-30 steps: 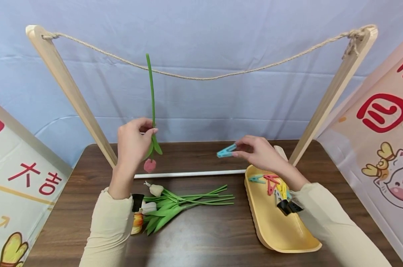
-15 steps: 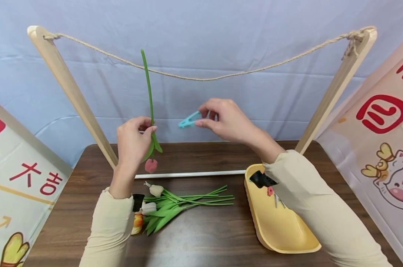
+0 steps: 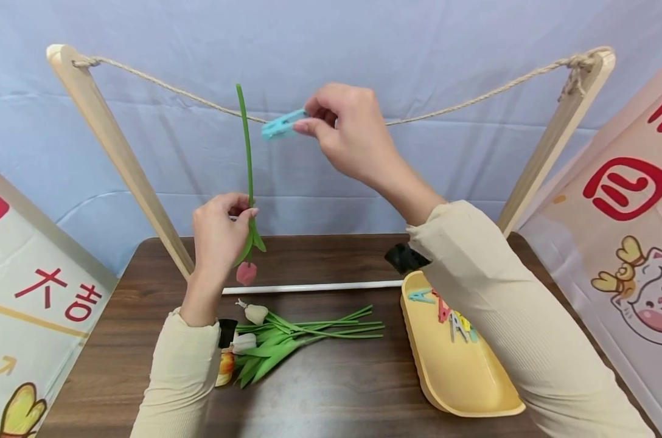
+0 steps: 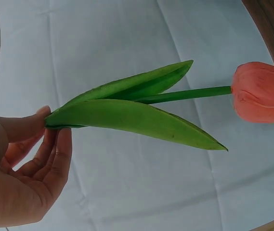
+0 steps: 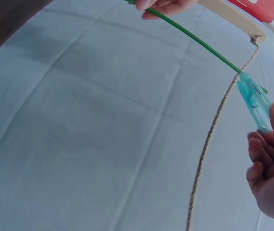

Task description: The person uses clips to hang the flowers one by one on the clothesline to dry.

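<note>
My left hand [image 3: 221, 228] pinches the green stem of a pink artificial tulip [image 3: 246, 273], held upside down with its bloom low and its bare stem end rising past the rope. In the left wrist view the thumb and fingers grip the stem where the two leaves [image 4: 137, 120] begin. My right hand [image 3: 353, 128] pinches a light blue clothespin [image 3: 282, 125] by its handles, at the height of the twine rope [image 3: 205, 102]. The clothespin's tip lies just right of the stem in the head view; whether it touches the rope or stem I cannot tell.
Two wooden posts [image 3: 117, 152] carry the rope, and a white rod [image 3: 314, 286] runs low between them. More artificial tulips [image 3: 287, 340] lie on the brown table [image 3: 331, 395]. A yellow tray [image 3: 462, 389] at the right contains several clothespins [image 3: 457, 319], partly behind my right sleeve.
My right hand has carried the blue clothespin from above the tray up and left to the rope, beside the stem. The left hand has stayed almost still with the tulip.
</note>
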A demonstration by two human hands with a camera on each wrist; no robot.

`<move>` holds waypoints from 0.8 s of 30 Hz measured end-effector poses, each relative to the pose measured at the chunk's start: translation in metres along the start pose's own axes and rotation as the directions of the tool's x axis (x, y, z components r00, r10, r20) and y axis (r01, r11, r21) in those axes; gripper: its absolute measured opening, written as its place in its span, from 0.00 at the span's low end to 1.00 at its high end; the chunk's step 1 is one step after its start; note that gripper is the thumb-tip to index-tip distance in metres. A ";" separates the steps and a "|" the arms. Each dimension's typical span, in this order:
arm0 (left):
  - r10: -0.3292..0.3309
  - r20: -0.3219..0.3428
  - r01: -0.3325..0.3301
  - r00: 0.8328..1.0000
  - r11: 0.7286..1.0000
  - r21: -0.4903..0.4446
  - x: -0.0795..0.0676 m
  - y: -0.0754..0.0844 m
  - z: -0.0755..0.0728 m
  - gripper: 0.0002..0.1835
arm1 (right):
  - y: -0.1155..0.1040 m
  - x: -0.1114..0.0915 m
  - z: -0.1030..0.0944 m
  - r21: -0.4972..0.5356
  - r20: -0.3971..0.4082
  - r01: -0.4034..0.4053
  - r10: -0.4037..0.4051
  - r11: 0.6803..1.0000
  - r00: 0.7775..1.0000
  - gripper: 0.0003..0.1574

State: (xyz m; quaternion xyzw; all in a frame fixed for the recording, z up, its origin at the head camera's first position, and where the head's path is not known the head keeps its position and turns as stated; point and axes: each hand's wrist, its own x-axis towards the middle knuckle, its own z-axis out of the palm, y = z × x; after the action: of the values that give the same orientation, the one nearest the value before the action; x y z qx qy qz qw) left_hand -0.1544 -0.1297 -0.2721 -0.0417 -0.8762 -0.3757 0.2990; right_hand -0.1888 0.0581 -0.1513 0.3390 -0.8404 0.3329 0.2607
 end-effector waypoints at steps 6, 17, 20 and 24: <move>-0.002 -0.002 0.002 1.000 1.000 -0.003 0.000 0.000 -0.001 0.04 | -0.006 0.011 0.001 -0.067 -0.049 0.028 -0.032 0.997 0.998 0.11; -0.020 0.005 0.020 1.000 1.000 -0.008 -0.002 0.000 -0.002 0.05 | -0.011 0.021 0.010 -0.146 0.018 -0.002 0.005 0.989 1.000 0.14; -0.019 0.005 0.019 1.000 1.000 0.000 -0.002 0.000 -0.002 0.05 | -0.013 0.021 0.011 -0.129 0.076 -0.021 0.030 0.991 0.997 0.15; -0.014 0.008 0.014 1.000 1.000 0.011 -0.002 0.001 -0.002 0.05 | -0.014 0.021 0.011 -0.106 0.153 -0.067 0.083 0.992 0.985 0.14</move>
State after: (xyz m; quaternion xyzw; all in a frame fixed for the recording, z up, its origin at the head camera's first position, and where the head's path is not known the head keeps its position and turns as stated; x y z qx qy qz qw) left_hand -0.1519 -0.1303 -0.2714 -0.0354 -0.8797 -0.3729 0.2929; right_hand -0.1938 0.0337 -0.1388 0.3189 -0.8861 0.2722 0.1976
